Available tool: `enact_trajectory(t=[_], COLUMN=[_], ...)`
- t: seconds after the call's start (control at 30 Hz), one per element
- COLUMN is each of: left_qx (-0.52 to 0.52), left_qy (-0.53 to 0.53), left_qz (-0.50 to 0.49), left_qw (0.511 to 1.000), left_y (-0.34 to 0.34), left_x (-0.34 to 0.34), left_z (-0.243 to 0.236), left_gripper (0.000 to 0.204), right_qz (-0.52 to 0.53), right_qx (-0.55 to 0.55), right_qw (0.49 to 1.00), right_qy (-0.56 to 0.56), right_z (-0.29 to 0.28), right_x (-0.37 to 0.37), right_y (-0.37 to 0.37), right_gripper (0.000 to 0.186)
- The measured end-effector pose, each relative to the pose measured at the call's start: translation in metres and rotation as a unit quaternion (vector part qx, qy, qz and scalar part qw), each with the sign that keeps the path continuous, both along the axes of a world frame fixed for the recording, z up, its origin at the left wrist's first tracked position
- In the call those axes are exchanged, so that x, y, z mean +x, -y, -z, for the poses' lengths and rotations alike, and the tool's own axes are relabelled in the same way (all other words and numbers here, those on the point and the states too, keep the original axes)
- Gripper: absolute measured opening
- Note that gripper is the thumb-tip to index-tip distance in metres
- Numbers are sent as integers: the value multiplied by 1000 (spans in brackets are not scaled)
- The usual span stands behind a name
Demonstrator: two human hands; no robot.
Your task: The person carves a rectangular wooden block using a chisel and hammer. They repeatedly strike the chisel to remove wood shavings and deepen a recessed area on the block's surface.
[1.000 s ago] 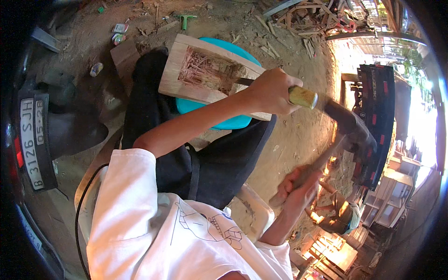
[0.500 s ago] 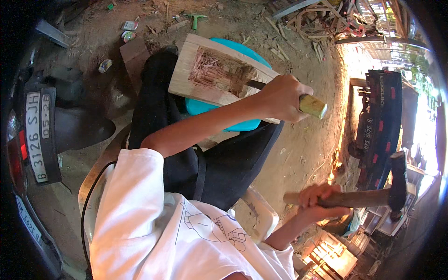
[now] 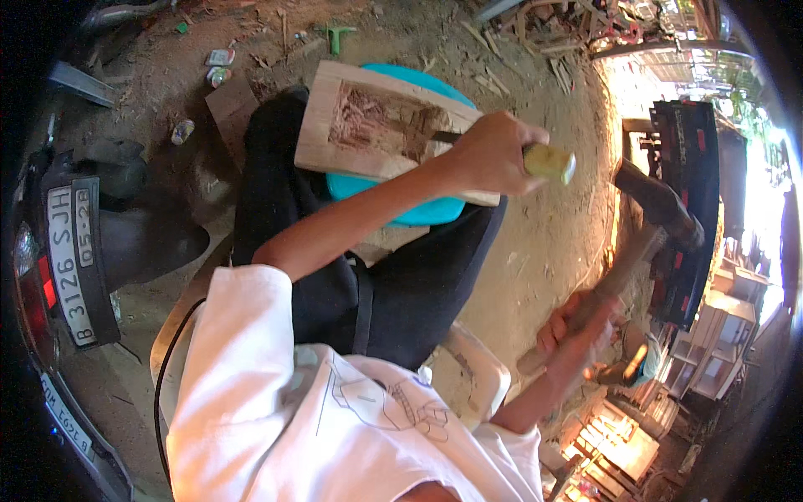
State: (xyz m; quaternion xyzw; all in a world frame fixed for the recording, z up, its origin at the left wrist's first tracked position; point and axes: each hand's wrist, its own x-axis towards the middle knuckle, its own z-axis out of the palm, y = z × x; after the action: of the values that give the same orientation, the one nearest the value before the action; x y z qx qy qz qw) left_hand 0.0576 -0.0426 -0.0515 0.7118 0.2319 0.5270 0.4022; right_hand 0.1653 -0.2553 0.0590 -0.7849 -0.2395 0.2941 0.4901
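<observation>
My left hand [image 3: 497,153] is closed around a chisel [image 3: 549,162] whose yellowish capped handle end sticks out past the fist. Its dark blade reaches into the rough hollow of a pale wooden block [image 3: 316,125]. The hollow has splintered, reddish fibres at one end. Under the block a turquoise round seat or stool top [image 3: 435,211] shows at both sides, between my knees. My right hand [image 3: 577,326], partly blurred, grips the wooden handle of a hammer [image 3: 661,205]. The dark hammer head is raised to the right of the chisel handle, apart from it.
I sit on a pale chair [image 3: 477,368]. On the left stand parked motorbikes, one with a dark rear fender [image 3: 146,226]. Wood scraps, litter and a green T-shaped tool [image 3: 337,38] lie on the dirt floor. A dark truck [image 3: 686,209] and wooden furniture frames [image 3: 711,343] are to the right.
The hammer has swung up, its head moving away from my body and tilting toward the chisel handle. My left hand keeps its hold on the chisel; the view has shifted slightly.
</observation>
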Motion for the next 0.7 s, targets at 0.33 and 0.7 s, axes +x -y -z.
enact_trajectory(t=[0.33,0.7], left_qx=[34,4], left_qy=[-4,13], left_qz=[-11,13], left_qw=[999,1000], left_y=[9,8], left_x=[5,0], left_z=[8,3], left_gripper=[23,24], right_qz=[-7,-4], right_qx=[21,130], right_qw=[1000,989], right_qy=[-20,-76], right_z=[6,8], right_x=[-2,-3], right_y=[13,13], right_gripper=[65,60])
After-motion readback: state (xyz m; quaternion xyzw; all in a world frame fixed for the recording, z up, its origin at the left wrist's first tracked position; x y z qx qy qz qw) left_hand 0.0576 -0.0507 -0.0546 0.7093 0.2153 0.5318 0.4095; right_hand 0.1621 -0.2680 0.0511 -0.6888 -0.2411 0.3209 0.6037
